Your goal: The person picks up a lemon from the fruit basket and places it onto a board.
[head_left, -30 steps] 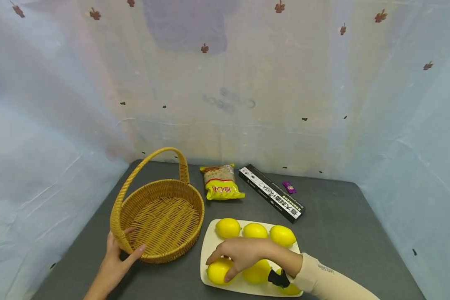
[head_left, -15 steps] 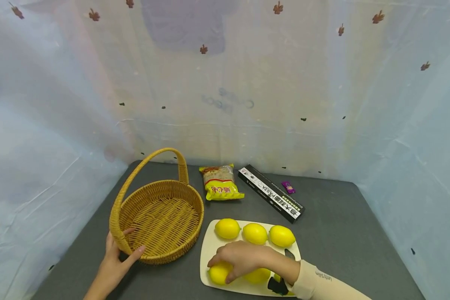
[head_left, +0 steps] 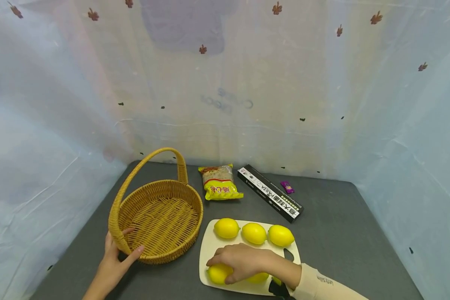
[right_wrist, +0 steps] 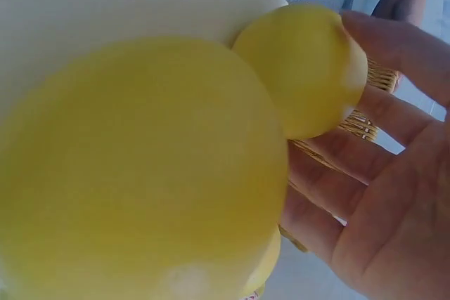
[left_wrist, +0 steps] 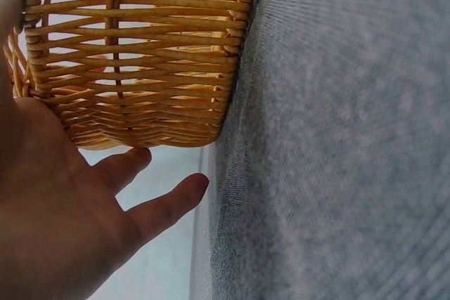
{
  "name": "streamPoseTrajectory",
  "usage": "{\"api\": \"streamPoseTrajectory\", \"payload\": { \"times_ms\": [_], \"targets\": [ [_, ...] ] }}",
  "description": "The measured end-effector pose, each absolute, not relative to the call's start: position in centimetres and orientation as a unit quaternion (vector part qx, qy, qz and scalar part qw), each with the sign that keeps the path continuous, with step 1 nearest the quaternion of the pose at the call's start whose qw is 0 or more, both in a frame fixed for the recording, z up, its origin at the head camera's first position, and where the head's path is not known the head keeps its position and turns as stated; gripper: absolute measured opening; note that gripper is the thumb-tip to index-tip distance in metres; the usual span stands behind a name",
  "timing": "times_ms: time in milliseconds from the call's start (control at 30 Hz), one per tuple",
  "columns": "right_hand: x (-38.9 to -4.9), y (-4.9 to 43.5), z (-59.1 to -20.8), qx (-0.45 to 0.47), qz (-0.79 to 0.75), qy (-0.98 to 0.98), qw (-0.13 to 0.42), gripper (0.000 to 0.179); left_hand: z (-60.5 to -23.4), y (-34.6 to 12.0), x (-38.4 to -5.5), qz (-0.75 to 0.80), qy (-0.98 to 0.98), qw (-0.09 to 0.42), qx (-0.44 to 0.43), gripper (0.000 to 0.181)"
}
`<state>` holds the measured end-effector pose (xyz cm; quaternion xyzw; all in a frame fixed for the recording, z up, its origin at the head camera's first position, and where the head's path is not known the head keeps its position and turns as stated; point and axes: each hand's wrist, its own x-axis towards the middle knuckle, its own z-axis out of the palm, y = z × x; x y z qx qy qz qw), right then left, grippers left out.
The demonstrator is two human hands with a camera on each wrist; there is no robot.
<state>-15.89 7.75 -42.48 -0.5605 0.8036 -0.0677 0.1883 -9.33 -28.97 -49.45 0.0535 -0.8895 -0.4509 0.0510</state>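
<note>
In the head view, my left hand [head_left: 110,268] holds the near left rim of a round wicker basket [head_left: 198,208], beside the foot of its tall handle. Thumb and one finger reach over that rim; the left wrist view shows other fingers [left_wrist: 169,209] stretched along the outside of the wickerwork [left_wrist: 140,82]. A cream-white cutting board [head_left: 208,250] lies right of the basket with several lemons on it. My right hand [head_left: 243,259] grips the front left lemon [head_left: 218,274], which sits on the board. Another lemon [head_left: 258,278] is partly hidden under that hand.
Three lemons line the board's far side, one being a lemon [head_left: 226,228] at the left. Behind stand a yellow snack bag [head_left: 221,183], a long black pasta box [head_left: 270,192] and a small purple packet [head_left: 287,187]. Patterned sheeting [head_left: 225,83] encloses the grey table [head_left: 333,233].
My right hand has shifted slightly over the same lemon, and its wrist is a little lower, uncovering the board's handle slot. The left hand stays on the basket.
</note>
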Motion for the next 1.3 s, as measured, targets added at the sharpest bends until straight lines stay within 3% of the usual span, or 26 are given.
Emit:
{"api": "streamPoseTrajectory", "payload": {
  "times_ms": [1033, 1200, 1300],
  "targets": [
    [-15.0, 8.2, -41.8, -0.555, -0.077, 0.818, 0.133, 0.055, -49.5, -29.3, -9.4, -0.449, -0.891, 0.031, 0.063, 0.072],
    [-14.5, 9.2, -40.6, -0.509, -0.117, 0.847, 0.100, 0.046, -49.4, -29.1, -9.4, -0.447, -0.892, 0.041, 0.055, 0.071],
    [-14.2, 10.0, -39.6, -0.459, -0.145, 0.875, 0.050, 0.038, -49.4, -29.1, -9.4, -0.446, -0.892, 0.044, 0.055, 0.071]
  ]
}}
